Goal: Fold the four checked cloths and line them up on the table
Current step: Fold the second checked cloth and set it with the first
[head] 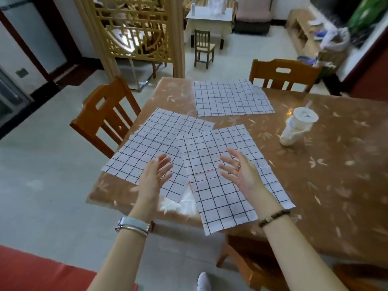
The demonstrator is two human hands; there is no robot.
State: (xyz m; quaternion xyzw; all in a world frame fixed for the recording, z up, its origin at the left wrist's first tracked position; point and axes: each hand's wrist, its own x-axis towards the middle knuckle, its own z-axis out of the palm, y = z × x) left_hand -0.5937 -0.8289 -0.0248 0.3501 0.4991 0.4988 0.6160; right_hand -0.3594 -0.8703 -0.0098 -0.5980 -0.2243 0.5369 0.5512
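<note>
White cloths with a black check lie flat and unfolded on the brown patterned table. One cloth lies at the far side. A second cloth lies at the left edge, partly under a third cloth nearer me. The nearest cloth overlaps them and hangs over the table's near edge. My left hand and my right hand hover above the near cloths with fingers spread, palms facing each other, holding nothing.
A white paper cup in a plastic bag stands right of the cloths. Wooden chairs stand at the table's left, far side and near edge. A carved wooden screen stands beyond.
</note>
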